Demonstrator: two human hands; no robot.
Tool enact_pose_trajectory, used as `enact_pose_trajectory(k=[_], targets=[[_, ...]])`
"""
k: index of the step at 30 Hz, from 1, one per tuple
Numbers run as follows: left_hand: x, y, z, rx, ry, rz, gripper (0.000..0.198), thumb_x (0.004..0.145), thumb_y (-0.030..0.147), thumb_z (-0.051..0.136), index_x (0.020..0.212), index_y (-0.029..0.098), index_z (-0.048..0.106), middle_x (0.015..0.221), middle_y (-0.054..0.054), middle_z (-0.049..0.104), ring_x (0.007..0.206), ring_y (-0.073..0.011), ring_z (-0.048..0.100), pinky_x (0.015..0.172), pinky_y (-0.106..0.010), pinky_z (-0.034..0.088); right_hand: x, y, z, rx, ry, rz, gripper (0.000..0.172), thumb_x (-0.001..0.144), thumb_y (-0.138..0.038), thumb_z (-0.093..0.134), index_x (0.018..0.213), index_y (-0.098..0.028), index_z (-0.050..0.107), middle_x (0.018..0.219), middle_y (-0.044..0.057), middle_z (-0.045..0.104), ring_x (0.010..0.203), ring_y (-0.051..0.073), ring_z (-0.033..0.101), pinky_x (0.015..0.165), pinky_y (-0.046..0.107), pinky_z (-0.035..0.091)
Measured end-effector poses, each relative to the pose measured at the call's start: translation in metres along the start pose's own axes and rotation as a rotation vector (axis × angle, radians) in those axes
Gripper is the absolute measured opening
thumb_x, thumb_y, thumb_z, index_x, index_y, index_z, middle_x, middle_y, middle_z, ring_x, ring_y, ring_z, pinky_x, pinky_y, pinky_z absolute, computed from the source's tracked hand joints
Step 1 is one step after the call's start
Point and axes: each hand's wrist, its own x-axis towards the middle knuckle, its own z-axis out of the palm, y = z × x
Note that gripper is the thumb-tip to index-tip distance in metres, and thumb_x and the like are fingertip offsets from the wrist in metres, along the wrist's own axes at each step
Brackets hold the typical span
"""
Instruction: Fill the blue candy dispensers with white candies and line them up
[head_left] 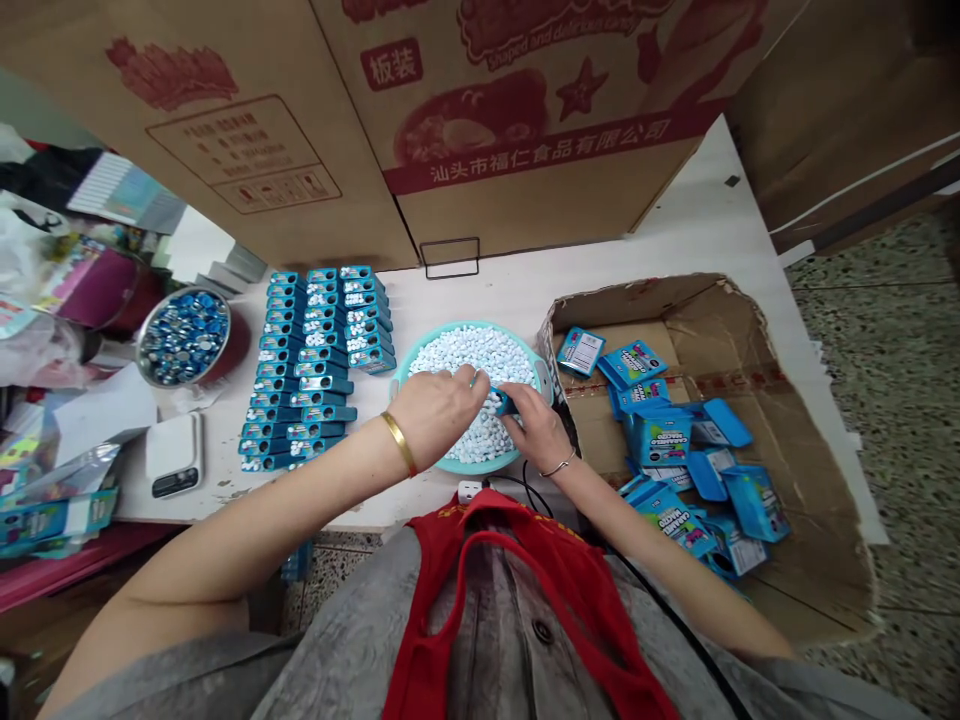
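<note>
A round turquoise basin [403, 372] full of small white-blue candies [472, 347] stands on the white table. Over its middle, my right hand [538, 425] is closed around a small blue box [504, 402], mostly covered by the fingers. My left hand [442, 412], wearing a gold bangle at the wrist, reaches in from the left with its fingers pressed together beside that box. Whatever those fingers pinch, if anything, is hidden. Left of the basin, several blue boxes [323, 370] stand in three columns, many with white candies showing at their openings.
To the right, an open cardboard box [806, 470] holds several blue packs [660, 437]. Large cartons [525, 215] form a wall behind. At the left are a metal bowl of blue wrapped pieces [185, 337], a white scale [174, 447] and piled packaging. A black cable runs near my right arm.
</note>
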Motion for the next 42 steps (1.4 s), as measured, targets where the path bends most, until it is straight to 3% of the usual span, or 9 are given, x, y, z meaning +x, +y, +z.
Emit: enact_pose_trajectory(k=[5,8,11,15,20,24,29,35,42], targets=[[-0.007,-0.024,0.023,-0.061,0.069,-0.036,0.024,0.092,0.011,0.037,0.103,0.013,0.058,0.098,-0.012,0.063,0.092,-0.023,0.062,0.073,-0.033,0.049,-0.002,0.005,-0.004,0.024,0.027,0.058,0.039,0.086,-0.016,0.048,0.125,-0.021,0.05,0.115,0.012,0.06,0.11,0.028,0.056,0.095,0.048,0.049],[-0.004,-0.054,0.076,-0.17,0.087,-0.19,0.023,0.093,0.019,0.041,0.11,0.015,0.056,0.106,-0.01,0.061,0.096,-0.0226,0.061,0.074,-0.032,0.049,-0.004,0.01,-0.011,0.03,0.071,0.099,0.037,0.087,-0.018,0.048,0.123,-0.021,0.051,0.114,0.012,0.061,0.109,0.028,0.057,0.095,0.047,0.049],[0.014,-0.066,0.142,-0.251,-0.032,-0.301,0.023,0.091,0.015,0.041,0.109,0.016,0.056,0.11,-0.012,0.06,0.099,-0.0232,0.06,0.077,-0.033,0.048,-0.004,0.014,-0.019,0.039,0.109,0.13,0.036,0.087,-0.022,0.051,0.122,-0.02,0.052,0.113,0.012,0.061,0.106,0.027,0.058,0.093,0.046,0.049],[0.061,-0.041,0.205,-0.423,0.002,-0.283,0.026,0.091,0.013,0.039,0.111,0.016,0.055,0.115,-0.012,0.058,0.105,-0.0234,0.058,0.085,-0.034,0.047,-0.003,0.015,-0.025,0.032,0.135,0.175,0.034,0.086,-0.026,0.052,0.12,-0.021,0.053,0.112,0.012,0.062,0.106,0.026,0.059,0.093,0.045,0.049],[0.107,-0.008,0.225,-0.691,0.203,-0.231,0.032,0.086,0.009,0.042,0.115,0.014,0.053,0.12,-0.013,0.057,0.108,-0.0231,0.056,0.094,-0.035,0.045,0.0,0.013,-0.023,0.033,0.168,0.222,0.034,0.086,-0.033,0.057,0.117,-0.02,0.054,0.109,0.011,0.064,0.103,0.026,0.06,0.091,0.044,0.049],[0.097,-0.021,0.226,-0.823,0.256,-0.168,0.029,0.085,0.014,0.047,0.114,0.016,0.054,0.115,-0.01,0.06,0.105,-0.0219,0.057,0.095,-0.036,0.046,0.0,0.012,-0.023,0.041,0.204,0.25,0.036,0.086,-0.038,0.059,0.117,-0.02,0.055,0.109,0.011,0.064,0.103,0.026,0.061,0.091,0.043,0.049],[0.049,-0.049,0.203,-0.88,0.35,-0.037,0.026,0.087,0.022,0.05,0.112,0.016,0.054,0.107,-0.009,0.062,0.098,-0.0198,0.059,0.088,-0.034,0.047,-0.002,0.015,-0.023,0.035,0.214,0.245,0.036,0.086,-0.037,0.058,0.118,-0.02,0.053,0.112,0.012,0.063,0.106,0.027,0.06,0.092,0.045,0.049],[0.007,-0.06,0.136,-0.706,0.386,0.088,0.025,0.09,0.024,0.047,0.113,0.016,0.053,0.104,-0.009,0.062,0.093,-0.0182,0.059,0.085,-0.032,0.048,-0.002,0.014,-0.015,0.013,0.138,0.142,0.035,0.087,-0.023,0.051,0.121,-0.019,0.052,0.111,0.012,0.061,0.106,0.027,0.059,0.093,0.046,0.05],[0.001,-0.034,0.05,-0.226,0.074,0.051,0.028,0.089,0.016,0.044,0.116,0.014,0.052,0.109,-0.012,0.062,0.096,-0.0233,0.062,0.078,-0.034,0.05,-0.002,0.0,-0.003,-0.013,0.038,0.026,0.039,0.086,-0.015,0.047,0.125,-0.019,0.05,0.115,0.013,0.06,0.11,0.027,0.056,0.096,0.047,0.05]])
